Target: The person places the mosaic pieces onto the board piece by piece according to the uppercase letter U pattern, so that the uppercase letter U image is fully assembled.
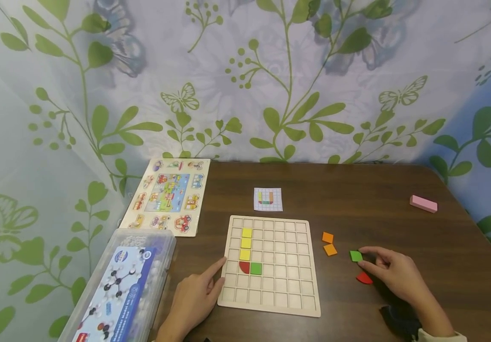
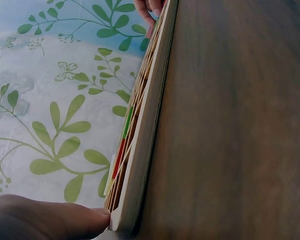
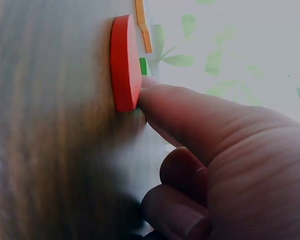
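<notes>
A pale wooden grid board (image 1: 288, 285) lies before me, with three yellow squares (image 1: 246, 243), a red quarter-circle (image 1: 244, 267) and a green square (image 1: 256, 269) set in its cells. My left hand (image 1: 194, 297) rests at the board's left edge, index finger and thumb against the side; the left wrist view has the thumb (image 2: 85, 220) at a corner. Right of the board, my right hand (image 1: 392, 270) pinches a loose green square (image 1: 355, 256) between thumb and index finger. A loose red quarter-circle (image 3: 122, 62) lies just below that thumb, nearer me.
Two orange squares (image 1: 330, 249) lie between board and right hand. Behind the board is a small pattern card (image 1: 269, 207). A picture puzzle (image 1: 140, 216) and a clear molecular model box (image 1: 160, 266) stand left; a pink block (image 1: 423, 204) sits far right.
</notes>
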Demonstrator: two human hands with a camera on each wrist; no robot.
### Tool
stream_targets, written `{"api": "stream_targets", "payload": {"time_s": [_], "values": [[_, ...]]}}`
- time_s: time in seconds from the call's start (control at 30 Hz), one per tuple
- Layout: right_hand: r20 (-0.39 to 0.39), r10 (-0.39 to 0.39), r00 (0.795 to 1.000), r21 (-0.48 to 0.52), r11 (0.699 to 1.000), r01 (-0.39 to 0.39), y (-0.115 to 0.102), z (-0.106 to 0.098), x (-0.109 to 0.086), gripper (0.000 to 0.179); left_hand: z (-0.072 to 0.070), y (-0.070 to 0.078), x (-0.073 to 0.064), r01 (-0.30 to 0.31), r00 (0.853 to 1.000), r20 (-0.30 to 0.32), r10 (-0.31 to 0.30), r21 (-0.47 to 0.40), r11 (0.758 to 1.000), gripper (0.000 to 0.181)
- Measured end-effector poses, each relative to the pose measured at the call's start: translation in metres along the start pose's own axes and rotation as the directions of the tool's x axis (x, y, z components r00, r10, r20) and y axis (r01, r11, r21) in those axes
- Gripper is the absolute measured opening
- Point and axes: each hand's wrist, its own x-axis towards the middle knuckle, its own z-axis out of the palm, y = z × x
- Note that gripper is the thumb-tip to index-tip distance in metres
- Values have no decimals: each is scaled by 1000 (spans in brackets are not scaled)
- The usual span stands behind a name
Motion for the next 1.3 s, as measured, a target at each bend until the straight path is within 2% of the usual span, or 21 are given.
{"api": "stream_targets", "payload": {"time_s": [0.23, 0.53, 0.9, 1.3], "values": [[-52, -68, 996, -41, 997, 66, -2, 2, 0, 29, 0, 0, -1, 7, 1000, 2, -7, -2, 1000, 41], [-102, -140, 985, -153, 981, 123, -6, 9, -1, 26, 1, -1, 0, 7, 1000, -1, -7, -3, 1000, 41], [-126, -130, 984, -148, 983, 110, -6, 12, -1, 27, -2, 1, 1, 2, 1000, -1, -2, 0, 1000, 41], [-216, -189, 958, -151, 976, 158, -5, 13, -2, 24, -1, 1, 0, -2, 1000, -7, 2, 8, 1000, 41]]}}
